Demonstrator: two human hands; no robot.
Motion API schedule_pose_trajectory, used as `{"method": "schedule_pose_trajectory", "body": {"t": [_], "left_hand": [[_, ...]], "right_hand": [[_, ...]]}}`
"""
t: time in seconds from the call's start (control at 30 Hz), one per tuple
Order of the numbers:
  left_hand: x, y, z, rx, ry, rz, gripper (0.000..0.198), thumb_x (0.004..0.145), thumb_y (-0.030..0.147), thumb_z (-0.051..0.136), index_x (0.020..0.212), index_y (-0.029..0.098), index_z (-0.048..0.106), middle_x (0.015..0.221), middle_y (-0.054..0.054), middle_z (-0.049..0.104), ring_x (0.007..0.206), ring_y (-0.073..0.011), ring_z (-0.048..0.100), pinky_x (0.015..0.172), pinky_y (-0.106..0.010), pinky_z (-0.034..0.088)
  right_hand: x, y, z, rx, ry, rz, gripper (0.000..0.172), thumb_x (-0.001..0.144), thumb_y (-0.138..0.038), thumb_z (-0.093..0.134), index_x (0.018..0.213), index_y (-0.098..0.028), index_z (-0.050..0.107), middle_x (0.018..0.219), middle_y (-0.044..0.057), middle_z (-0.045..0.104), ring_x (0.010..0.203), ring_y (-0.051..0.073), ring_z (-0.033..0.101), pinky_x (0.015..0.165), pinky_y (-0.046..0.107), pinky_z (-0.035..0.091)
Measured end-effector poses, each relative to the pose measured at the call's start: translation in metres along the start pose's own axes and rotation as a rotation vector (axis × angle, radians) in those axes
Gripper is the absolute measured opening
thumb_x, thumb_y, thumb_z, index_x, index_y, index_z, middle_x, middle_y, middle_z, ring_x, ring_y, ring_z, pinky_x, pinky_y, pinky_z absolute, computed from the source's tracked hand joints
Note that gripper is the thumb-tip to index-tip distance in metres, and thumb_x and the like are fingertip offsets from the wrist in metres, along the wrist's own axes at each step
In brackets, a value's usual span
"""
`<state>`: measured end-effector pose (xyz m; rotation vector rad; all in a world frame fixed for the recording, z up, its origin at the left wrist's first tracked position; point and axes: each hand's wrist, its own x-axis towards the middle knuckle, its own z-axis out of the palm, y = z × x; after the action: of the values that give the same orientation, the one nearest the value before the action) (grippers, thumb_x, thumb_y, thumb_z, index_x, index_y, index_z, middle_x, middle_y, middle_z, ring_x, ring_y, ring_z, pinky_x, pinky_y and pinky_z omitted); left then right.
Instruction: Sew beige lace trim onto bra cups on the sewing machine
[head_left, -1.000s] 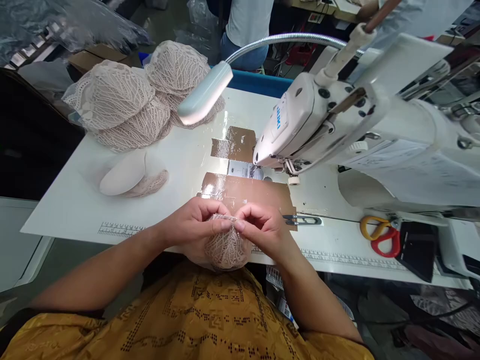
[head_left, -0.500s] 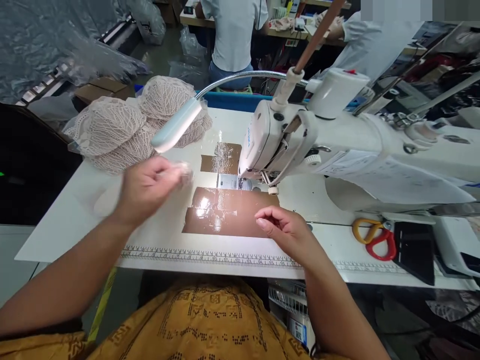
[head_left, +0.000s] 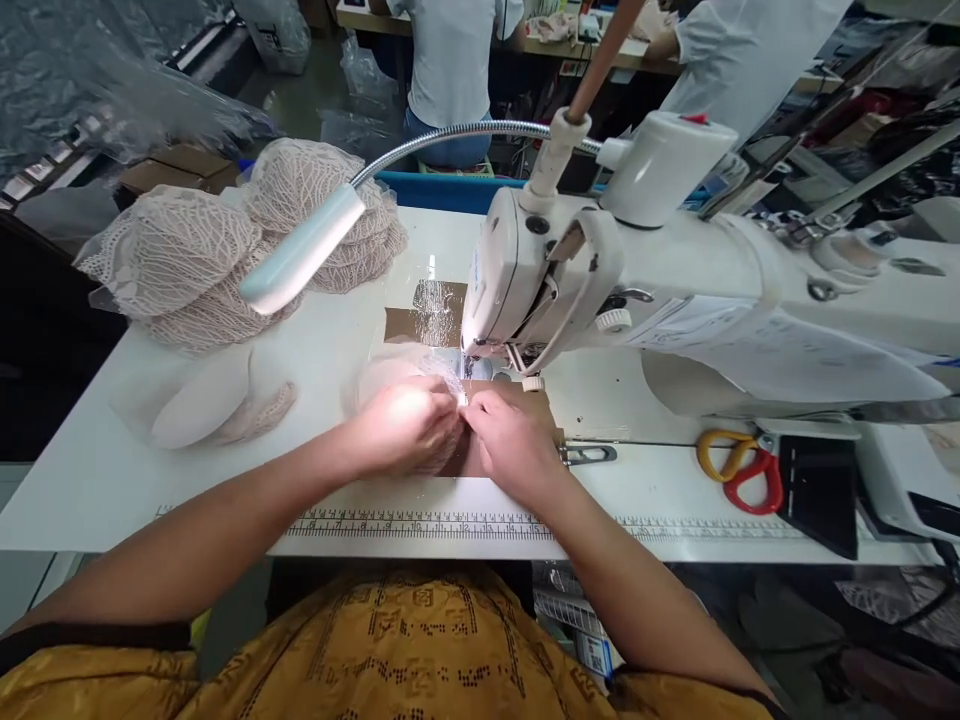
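Just in front of the sewing machine's (head_left: 499,270) needle area, my left hand (head_left: 409,425) is closed on a sheer pale pink lace piece (head_left: 382,375). The fabric spreads out behind and below my fingers. My right hand (head_left: 517,445) meets it from the other side, thumb and fingers pinched at the lace's edge near the presser foot (head_left: 469,367). Both hands rest over the brown taped patch (head_left: 532,405) on the white table. Most fingertips are partly hidden by the hands themselves.
Piled lace cups (head_left: 180,240) stand at the back left, with a loose pale oval piece (head_left: 206,400) before them. A lamp (head_left: 304,250) arches above. Scissors (head_left: 754,475) and a dark flat object (head_left: 817,490) lie right. A printed ruler (head_left: 420,525) follows the front edge.
My left hand has moved right with the lace piece, from beside the lamp to the machine's front. My right hand has shifted left and pinched the lace's edge.
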<state>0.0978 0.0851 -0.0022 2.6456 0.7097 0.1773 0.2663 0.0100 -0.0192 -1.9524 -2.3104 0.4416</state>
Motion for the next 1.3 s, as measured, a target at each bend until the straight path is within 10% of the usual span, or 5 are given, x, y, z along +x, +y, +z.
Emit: {"method": "schedule_pose_trajectory", "body": {"t": [0.33, 0.8, 1.3], "left_hand": [[0.015, -0.042, 0.033, 0.027, 0.236, 0.191, 0.031, 0.1, 0.025, 0.043, 0.113, 0.011, 0.068, 0.12, -0.015, 0.067, 0.095, -0.0228, 0.064, 0.081, -0.038, 0.057], [0.03, -0.057, 0.024, 0.048, 0.267, 0.311, 0.03, 0.097, 0.022, 0.046, 0.113, 0.01, 0.069, 0.119, -0.015, 0.069, 0.1, -0.0247, 0.064, 0.085, -0.041, 0.055], [0.029, -0.059, 0.024, 0.094, 0.218, 0.142, 0.04, 0.095, 0.026, 0.045, 0.128, 0.01, 0.061, 0.13, -0.016, 0.062, 0.109, -0.0284, 0.056, 0.095, -0.047, 0.046]], "right_hand": [[0.007, -0.003, 0.001, -0.215, 0.024, 0.102, 0.043, 0.093, -0.01, 0.037, 0.129, -0.023, 0.059, 0.109, 0.011, 0.064, 0.089, 0.022, 0.058, 0.065, 0.03, 0.042], [0.013, -0.003, 0.003, -0.198, 0.037, 0.131, 0.05, 0.09, -0.006, 0.038, 0.135, -0.021, 0.055, 0.111, 0.012, 0.063, 0.088, 0.022, 0.059, 0.064, 0.03, 0.044], [0.011, 0.004, 0.013, -0.186, 0.119, 0.101, 0.053, 0.089, -0.007, 0.038, 0.137, -0.022, 0.055, 0.108, 0.01, 0.065, 0.087, 0.022, 0.059, 0.068, 0.031, 0.045]]}}
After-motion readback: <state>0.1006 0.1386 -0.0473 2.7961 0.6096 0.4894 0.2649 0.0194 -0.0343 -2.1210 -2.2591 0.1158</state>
